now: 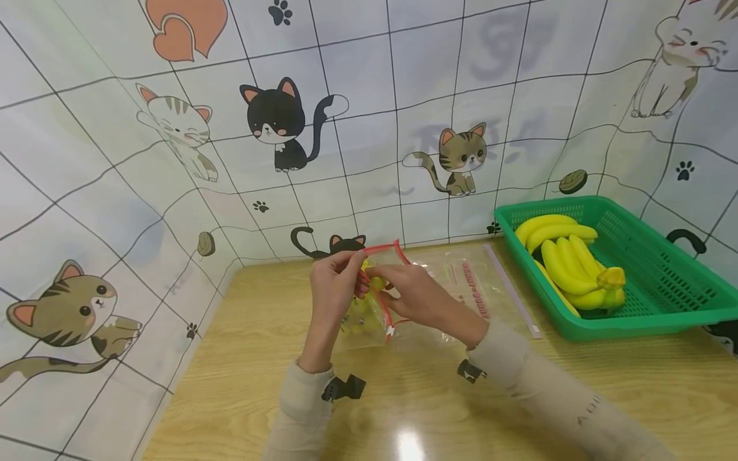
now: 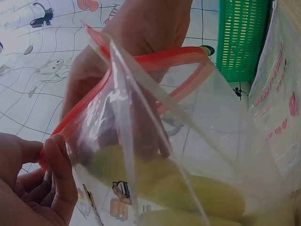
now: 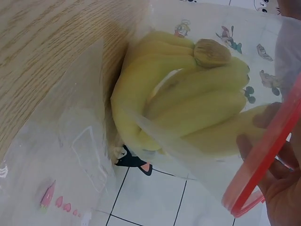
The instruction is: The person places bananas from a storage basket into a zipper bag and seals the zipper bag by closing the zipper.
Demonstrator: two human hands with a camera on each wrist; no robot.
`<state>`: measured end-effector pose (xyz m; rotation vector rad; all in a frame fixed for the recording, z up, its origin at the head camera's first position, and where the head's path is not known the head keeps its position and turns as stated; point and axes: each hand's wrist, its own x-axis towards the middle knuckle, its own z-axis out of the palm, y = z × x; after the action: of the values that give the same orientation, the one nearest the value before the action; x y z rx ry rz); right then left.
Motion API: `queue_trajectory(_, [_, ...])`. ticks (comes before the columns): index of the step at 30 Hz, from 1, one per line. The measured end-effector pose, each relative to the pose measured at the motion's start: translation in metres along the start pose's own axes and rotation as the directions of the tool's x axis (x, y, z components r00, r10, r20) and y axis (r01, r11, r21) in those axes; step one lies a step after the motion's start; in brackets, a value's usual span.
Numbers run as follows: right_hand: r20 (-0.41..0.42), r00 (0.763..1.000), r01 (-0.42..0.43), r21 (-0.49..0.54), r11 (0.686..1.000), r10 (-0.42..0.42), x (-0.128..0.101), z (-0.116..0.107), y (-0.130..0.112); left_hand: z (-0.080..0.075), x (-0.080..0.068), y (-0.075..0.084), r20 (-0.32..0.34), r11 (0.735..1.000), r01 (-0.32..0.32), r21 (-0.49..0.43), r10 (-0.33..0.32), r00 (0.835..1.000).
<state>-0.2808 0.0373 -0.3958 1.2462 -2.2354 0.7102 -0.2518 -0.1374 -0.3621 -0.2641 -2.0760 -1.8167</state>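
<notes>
A clear zip bag (image 2: 225,127) with a red rim and printed cartoon figures stands open between the hands. My left hand (image 1: 333,288) pinches the red rim at one side. Through the bag's mouth reaches my right hand (image 1: 421,296), its thumb and fingers at the end of a yellow banana (image 3: 211,136) inside. Beside that one, a bunch of bananas (image 3: 197,87) joined at a brown stem fills the lower part of the bag. In the left wrist view the plastic blurs the right fingers (image 2: 146,127).
A second clear bag (image 1: 452,272) with a pale pink zip strip lies flat on the wooden table (image 1: 259,378), right of the hands. Farther right stands a green plastic basket (image 1: 663,323) holding several bananas (image 1: 567,266). A cat-print sheet (image 1: 369,115) hangs behind the table.
</notes>
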Motion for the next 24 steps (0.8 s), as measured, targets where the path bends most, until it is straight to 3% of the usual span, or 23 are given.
queue_trajectory(6, [0.016, 1.000, 0.009, -0.011, 1.000, -0.009, 0.0063, 0.0053, 0.0036, 0.0026, 0.0007, 0.0021, -0.001, 1.000, -0.021, -0.013, 0.021, 1.000])
queue_trajectory(10, [0.111, 0.993, -0.039, -0.015, 0.999, 0.040, 0.0069, 0.0056, 0.0017, 0.0034, 0.0004, 0.0026, -0.008, 1.000, -0.017, -0.015, 0.017, 1.000])
queue_trajectory(16, [0.273, 0.953, -0.153, 0.069, 0.986, 0.129, 0.0067, 0.0038, -0.0031, 0.0036, 0.0010, 0.0010, -0.013, 1.000, -0.025, -0.017, 0.025, 1.000])
queue_trajectory(20, [0.259, 0.958, -0.156, 0.100, 0.983, 0.126, 0.0050, 0.0026, -0.0032, 0.0024, 0.0014, 0.0008, -0.019, 1.000, -0.013, -0.017, 0.012, 1.000])
queue_trajectory(24, [0.192, 0.975, -0.136, 0.135, 0.981, 0.109, 0.0010, -0.0020, -0.0019, 0.0003, 0.0008, 0.0005, -0.013, 1.000, -0.011, -0.009, 0.011, 1.000])
